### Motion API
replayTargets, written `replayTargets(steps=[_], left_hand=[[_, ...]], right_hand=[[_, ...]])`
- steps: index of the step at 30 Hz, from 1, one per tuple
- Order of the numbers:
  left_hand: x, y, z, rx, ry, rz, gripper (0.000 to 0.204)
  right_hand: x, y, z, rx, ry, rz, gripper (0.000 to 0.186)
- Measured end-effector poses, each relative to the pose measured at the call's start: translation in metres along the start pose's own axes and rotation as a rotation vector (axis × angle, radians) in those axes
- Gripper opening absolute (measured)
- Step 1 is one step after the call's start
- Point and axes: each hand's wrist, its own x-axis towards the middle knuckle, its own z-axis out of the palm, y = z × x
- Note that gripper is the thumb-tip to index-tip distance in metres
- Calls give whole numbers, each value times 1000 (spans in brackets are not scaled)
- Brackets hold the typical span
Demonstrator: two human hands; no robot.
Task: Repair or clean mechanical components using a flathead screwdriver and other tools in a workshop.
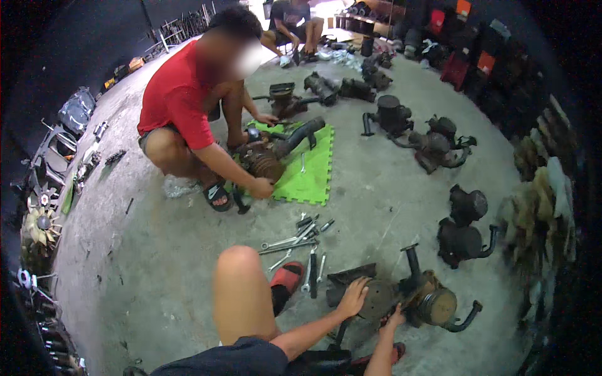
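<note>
A greasy engine part (376,299), dark metal with round housings and bent pipes, lies on the concrete floor in front of me, at the lower right. My left hand (353,299) rests on its left round housing, fingers stretched over the surface. Close by, my right hand (393,318) is closed at the joint between that housing and the rusty round drum (439,307) on the right. What its fingers hold is too small to make out. One curved pipe (467,318) sticks out to the right, and another pipe (412,263) points away from me.
Several wrenches (295,240) lie left of the part. Beyond them a person in a red shirt (179,94) squats over a similar part (263,161) on a green mat (307,182). More dark engine parts (464,238) stand on the right. Another person (291,25) sits far back.
</note>
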Motion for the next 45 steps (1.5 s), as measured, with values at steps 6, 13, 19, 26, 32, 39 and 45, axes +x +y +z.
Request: replayTargets(steps=[6, 13, 19, 26, 32, 39, 45], left_hand=[[-4, 1, -5, -78, 25, 5, 41], [-6, 5, -1, -110, 26, -20, 41], [-5, -2, -1, -101, 46, 0, 41], [-3, 5, 2, -124, 29, 24, 39], [-6, 1, 3, -87, 29, 52, 41], [-3, -8, -12, -76, 24, 41, 41], [10, -8, -4, -59, -13, 107, 39]], right_hand=[[16, 18, -5, -60, 21, -29, 39], [33, 22, -12, -130, 72, -40, 35], [46, 28, -4, -150, 102, -109, 33], [50, 22, -16, -818, 195, -325, 39], [13, -1, 1, -698, 170, -207, 45], [23, 27, 10, -1025, 164, -518, 46], [63, 43, -5, -682, 102, -247, 52]])
